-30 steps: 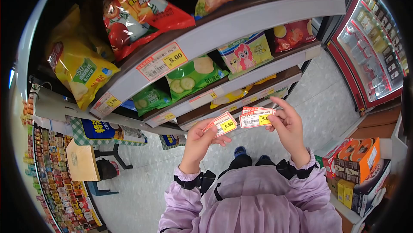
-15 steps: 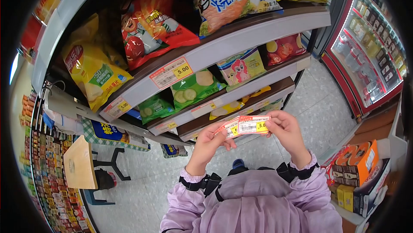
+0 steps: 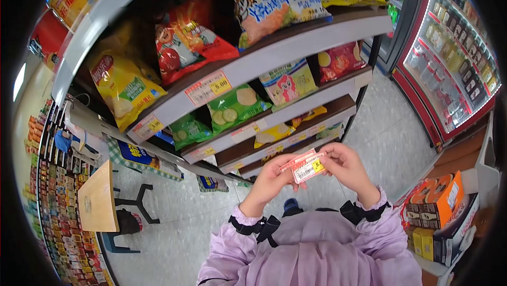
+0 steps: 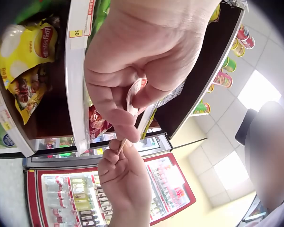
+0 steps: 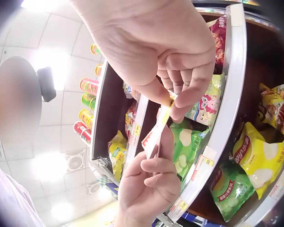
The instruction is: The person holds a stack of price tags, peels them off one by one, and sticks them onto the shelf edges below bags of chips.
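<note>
Both hands, left [image 3: 274, 179] and right [image 3: 346, 169], pinch overlapping price tags [image 3: 308, 166] by opposite edges, open floor beneath, shelf edge [image 3: 264, 53] beyond them.

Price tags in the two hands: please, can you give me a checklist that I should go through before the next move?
1. Left grip: ok. The left hand pinches the tags.
2. Right grip: ok. The right hand pinches them at the yellow price end.
3. Front price fully readable: not ok. The right hand's fingers cover part of it.
4. Tags squared into one neat stack: not ok. They overlap with edges offset.
5. Number of tags: cannot tell. The overlap and fingers hide some edges.
6. 5.00 label on the upper shelf edge: ok, it is in place.
</note>
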Tool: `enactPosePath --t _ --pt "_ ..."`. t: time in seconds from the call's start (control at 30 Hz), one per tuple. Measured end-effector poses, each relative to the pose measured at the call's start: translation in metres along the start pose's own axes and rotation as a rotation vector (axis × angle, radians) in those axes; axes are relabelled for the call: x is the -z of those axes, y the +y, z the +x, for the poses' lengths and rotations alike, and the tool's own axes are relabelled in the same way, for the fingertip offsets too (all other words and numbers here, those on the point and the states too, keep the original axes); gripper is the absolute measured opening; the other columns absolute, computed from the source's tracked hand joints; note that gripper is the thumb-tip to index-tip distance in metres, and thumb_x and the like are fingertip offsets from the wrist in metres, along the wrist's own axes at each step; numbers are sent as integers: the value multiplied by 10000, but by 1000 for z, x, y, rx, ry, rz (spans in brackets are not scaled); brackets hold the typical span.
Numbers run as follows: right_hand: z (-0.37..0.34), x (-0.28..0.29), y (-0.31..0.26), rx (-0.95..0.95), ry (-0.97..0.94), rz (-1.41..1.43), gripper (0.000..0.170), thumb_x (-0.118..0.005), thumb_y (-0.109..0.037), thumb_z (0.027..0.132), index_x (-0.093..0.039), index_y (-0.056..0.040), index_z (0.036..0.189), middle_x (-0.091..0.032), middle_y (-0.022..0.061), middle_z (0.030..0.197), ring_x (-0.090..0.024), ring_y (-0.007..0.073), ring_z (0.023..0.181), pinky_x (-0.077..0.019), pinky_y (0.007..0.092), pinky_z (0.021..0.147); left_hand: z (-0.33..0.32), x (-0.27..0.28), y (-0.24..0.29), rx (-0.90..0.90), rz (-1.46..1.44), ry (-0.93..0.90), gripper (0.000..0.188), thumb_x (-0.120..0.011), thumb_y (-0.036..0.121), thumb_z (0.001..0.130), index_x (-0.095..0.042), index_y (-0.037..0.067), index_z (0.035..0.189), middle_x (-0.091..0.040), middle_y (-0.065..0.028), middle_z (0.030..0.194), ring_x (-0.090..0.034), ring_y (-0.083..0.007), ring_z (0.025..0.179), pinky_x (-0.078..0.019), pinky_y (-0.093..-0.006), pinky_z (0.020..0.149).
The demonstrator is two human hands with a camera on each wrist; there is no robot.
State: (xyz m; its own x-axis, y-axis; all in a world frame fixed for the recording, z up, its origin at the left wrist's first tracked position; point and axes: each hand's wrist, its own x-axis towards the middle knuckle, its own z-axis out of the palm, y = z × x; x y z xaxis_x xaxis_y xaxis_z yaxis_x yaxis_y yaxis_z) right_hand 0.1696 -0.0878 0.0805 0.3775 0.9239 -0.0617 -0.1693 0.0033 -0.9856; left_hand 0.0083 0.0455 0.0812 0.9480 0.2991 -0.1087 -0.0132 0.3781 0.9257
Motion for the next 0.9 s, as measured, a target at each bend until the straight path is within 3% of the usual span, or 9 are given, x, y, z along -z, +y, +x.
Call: enactPosePath --t 0.17,0.37,0.53,0.73,0.9 --pt "-10 4 4 -6 1 64 159 -544 -68 880 -523 19 1011 -616 51 869 -569 74 720 -458 202 599 1 1 -8 70 -75 -101 359 -476 74 897 -418 -5 1242 -599 -118 1047 -647 -228 832 -525 -281 663" --pt "-28 10 7 -34 38 43 156 -556 -77 874 -537 14 998 -614 49 847 -567 69 692 -459 199 596 4 -12 -10 143 -51 -170 385 -497 82 896 -396 0 1258 -589 -127 1062 -644 -227 848 -529 -294 702" --pt "-42 17 6 -24 34 1 142 -562 -87 873 -556 16 971 -613 43 825 -573 66 680 -461 198 585 9 -19 -20 126 18 -376 460 -499 110 907 -314 34 1322 -576 -126 1070 -638 -205 850 -517 -282 697" --pt "-52 28 7 -44 -40 -26 146 -551 -72 880 -539 18 994 -618 58 835 -597 84 703 -465 197 580 12 -38 -31 194 -64 -319 561 -488 54 880 -245 98 1384 -569 -123 1042 -639 -195 789 -516 -274 653" --pt "-58 47 20 -63 29 -56 139 -542 -47 874 -534 36 985 -624 73 825 -585 81 667 -459 194 564 9 -49 -40 171 -118 -224 610 -428 -1 866 -190 120 1415 -550 -98 1041 -625 -182 745 -529 -278 601"
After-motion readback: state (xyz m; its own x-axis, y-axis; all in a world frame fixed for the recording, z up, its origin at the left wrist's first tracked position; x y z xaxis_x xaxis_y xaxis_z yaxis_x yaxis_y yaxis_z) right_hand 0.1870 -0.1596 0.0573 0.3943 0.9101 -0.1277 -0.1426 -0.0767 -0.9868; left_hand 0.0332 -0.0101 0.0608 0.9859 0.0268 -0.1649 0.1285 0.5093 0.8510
